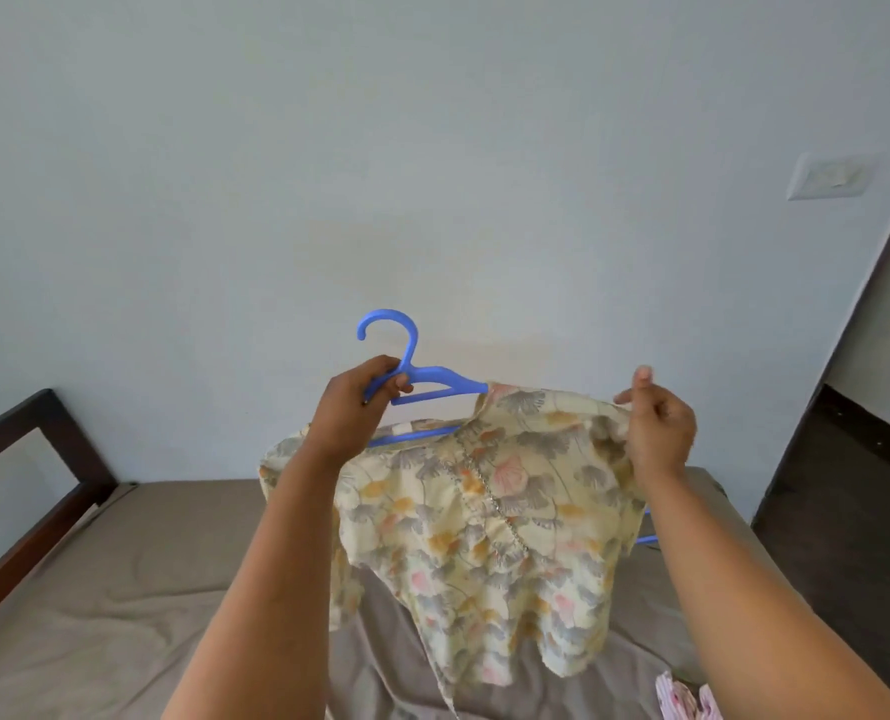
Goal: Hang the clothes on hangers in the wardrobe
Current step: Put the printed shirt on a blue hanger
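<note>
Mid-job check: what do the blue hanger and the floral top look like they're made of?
Blue hanger: looks like moulded plastic, with uniform colour, a slight sheen and a thick rounded hook. Floral top: thin, matte woven cloth, likely cotton or similar; it drapes limply and wrinkles.

Both forearms are bare to the frame edge, left hand (pixel 352 407) and right hand (pixel 658 426) ringless.

Right half of the blue hanger (pixel 435 384) hidden under the floral top (pixel 489 517), one tip poking out at right. Pink-patterned cloth (pixel 684 701) cut off by the bottom edge. Wall plate (pixel 827 176) too blurred to read.
</note>
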Tool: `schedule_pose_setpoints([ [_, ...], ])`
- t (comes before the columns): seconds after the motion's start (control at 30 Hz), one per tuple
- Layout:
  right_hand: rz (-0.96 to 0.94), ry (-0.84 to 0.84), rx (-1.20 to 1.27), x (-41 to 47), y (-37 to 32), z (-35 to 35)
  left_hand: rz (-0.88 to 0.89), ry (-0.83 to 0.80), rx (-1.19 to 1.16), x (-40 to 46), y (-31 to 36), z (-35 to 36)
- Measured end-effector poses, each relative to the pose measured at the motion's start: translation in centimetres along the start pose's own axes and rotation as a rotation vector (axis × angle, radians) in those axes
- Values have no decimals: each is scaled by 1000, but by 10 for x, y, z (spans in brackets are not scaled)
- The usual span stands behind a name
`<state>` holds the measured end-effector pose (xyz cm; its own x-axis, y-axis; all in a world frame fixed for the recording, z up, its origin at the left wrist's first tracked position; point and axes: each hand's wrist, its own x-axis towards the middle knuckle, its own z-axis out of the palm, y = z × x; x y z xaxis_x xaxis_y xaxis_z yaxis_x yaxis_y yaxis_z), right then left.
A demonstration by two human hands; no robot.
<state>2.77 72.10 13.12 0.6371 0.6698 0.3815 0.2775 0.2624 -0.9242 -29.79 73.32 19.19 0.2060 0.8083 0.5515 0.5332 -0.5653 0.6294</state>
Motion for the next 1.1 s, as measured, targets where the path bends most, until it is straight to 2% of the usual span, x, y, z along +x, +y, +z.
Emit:
schedule_pose_setpoints([
  [0.07, -154, 93, -32, 1, -1, -2, 23, -4, 21, 0, 1, 3],
  [0.17, -219, -52, -277, 6, 7, 2, 50, -27, 53, 2, 4, 4],
  [0.23, -120, -239, -336, 8, 6, 9, 77, -62, 60, 5, 9, 2],
  [0.33, 87, -542, -249, 11, -3, 29, 111, -112, 86, 9, 15, 2],
  [0.4, 218, -802, -336, 12, -15, 42, 159, -135, 115, 10, 18, 3],
  [0.5, 546, -1177, -484, 10, -29, 46, 224, -174, 143, 9, 18, 4],
  [0.57, 558, -1297, -570, 8, -35, 48, 237, -171, 155, 8, 18, 4],
  [0.67, 234, -1203, -739, 8, -35, 53, 212, -178, 155, 5, 14, -1],
  [0.77, -35, -1049, -740, 5, -35, 57, 195, -183, 174, 3, 10, -3],
  [0.8, -138, -954, -703, 3, -35, 58, 185, -169, 168, 1, 9, -3],
  [0.9, -458, -513, -443, -6, -31, 56, 133, -140, 146, 0, 4, -2],
  [1.0, -776, -154, -477, -13, -30, 48, 77, -112, 124, 0, -3, -3],
  [1.1, -836, 15, -469, -17, -28, 40, 95, -50, 184, 1, -10, -4],
])
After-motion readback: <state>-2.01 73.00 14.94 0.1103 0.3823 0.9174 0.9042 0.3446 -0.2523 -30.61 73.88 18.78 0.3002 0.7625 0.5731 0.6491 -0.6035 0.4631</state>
